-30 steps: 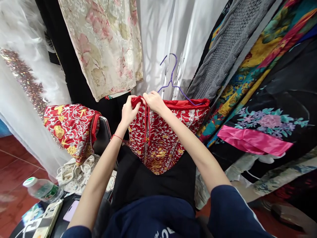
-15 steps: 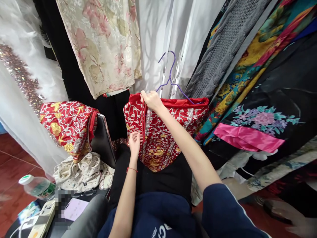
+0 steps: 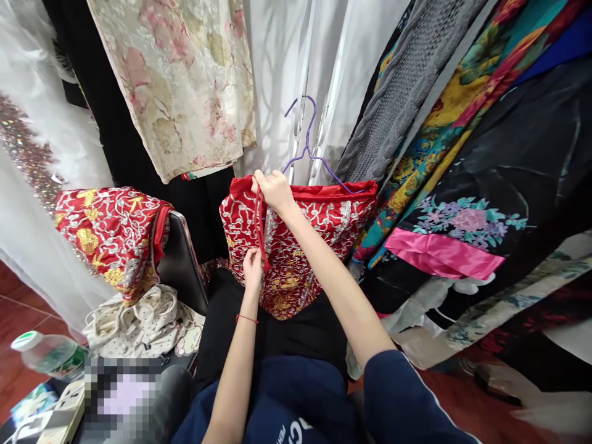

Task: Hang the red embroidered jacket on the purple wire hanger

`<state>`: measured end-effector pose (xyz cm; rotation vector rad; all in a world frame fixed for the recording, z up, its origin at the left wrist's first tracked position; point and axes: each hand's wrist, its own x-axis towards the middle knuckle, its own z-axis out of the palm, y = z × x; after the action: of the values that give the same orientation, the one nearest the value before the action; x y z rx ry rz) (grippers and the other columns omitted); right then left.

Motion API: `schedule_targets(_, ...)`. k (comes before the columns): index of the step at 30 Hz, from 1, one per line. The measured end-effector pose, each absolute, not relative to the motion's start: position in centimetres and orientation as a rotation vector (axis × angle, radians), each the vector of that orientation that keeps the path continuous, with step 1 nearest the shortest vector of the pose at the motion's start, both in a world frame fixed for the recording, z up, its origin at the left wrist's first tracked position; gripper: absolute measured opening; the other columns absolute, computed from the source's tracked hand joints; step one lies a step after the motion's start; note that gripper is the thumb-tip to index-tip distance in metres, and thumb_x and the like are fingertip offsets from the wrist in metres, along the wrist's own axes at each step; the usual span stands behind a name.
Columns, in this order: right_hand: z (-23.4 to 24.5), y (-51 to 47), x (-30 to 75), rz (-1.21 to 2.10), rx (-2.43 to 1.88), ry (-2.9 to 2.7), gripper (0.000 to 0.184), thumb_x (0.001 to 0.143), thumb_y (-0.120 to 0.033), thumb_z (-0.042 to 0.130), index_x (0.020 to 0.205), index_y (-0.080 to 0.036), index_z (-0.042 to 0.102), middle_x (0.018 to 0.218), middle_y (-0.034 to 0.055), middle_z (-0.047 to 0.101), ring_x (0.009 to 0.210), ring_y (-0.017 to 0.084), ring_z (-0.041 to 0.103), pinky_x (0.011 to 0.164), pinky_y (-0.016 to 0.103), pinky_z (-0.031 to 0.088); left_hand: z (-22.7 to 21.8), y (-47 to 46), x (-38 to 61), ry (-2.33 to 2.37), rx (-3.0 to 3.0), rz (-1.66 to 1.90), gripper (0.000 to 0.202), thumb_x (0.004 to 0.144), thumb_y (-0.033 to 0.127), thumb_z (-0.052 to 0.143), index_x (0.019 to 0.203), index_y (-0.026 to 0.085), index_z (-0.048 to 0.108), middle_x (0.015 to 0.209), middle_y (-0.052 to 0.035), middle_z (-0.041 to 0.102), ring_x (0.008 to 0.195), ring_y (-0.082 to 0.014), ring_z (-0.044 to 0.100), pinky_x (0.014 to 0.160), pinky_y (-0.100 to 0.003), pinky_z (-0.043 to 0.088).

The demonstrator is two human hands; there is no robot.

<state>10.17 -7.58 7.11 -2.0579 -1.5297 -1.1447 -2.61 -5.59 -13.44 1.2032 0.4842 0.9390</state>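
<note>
A red embroidered bodice [image 3: 296, 246] with silver and gold patterns lies across my lap, its plain red edge at the top. A purple hanger [image 3: 307, 145] rises from behind that edge. From the upper left part of the bodice a thin red strap [image 3: 259, 229] runs down its front. My right hand [image 3: 275, 191] is closed on the strap's upper end at the top edge. Lower down, my left hand [image 3: 253, 268] has its fingers curled in a pinch at the strap's lower end, against the bodice.
Another red embroidered piece [image 3: 111, 231] drapes over a dark chair back [image 3: 185, 259] at left. Below it lie a spotted cream cloth [image 3: 134, 324], a plastic bottle [image 3: 50, 354] and a power strip [image 3: 65, 407]. A floral garment [image 3: 180, 92] and a black garment [image 3: 522, 160] hang around me.
The view has shifted slightly, so everything sits further left. My left hand's fingers have closed more tightly at the strap's lower end. My right hand keeps its grip at the top edge.
</note>
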Motion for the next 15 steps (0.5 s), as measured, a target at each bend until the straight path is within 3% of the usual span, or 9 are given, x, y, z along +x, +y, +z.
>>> schedule_targets(7, 7.4, -7.7, 9.5, -1.103, -2.132, -1.485, 0.039, 0.107, -0.024, 0.025, 0.093, -0.015, 0.060, 0.062, 0.0005, 0.060, 0.060, 0.015, 0.055, 0.078, 0.031, 0.036, -12.3, -6.3, -2.9, 0.409, 1.180, 0.895, 0.033, 0.074, 0.051, 0.072, 0.081, 0.021, 0.060, 0.084, -0.0010, 0.064, 0.077, -0.0120, 0.065, 0.078, -0.027, 0.055)
schedule_targets(15, 7.6, -8.5, 8.7, -1.082, -2.172, -1.486, 0.037, 0.104, -0.023, 0.027, 0.097, -0.013, 0.062, 0.070, 0.0060, 0.068, 0.063, 0.019, 0.055, 0.079, 0.033, 0.035, -11.2, -5.5, -3.0, 0.399, 1.289, 0.894, 0.021, 0.076, 0.039, 0.071, 0.080, 0.019, 0.065, 0.071, -0.0032, 0.068, 0.070, -0.0182, 0.067, 0.072, -0.030, 0.053)
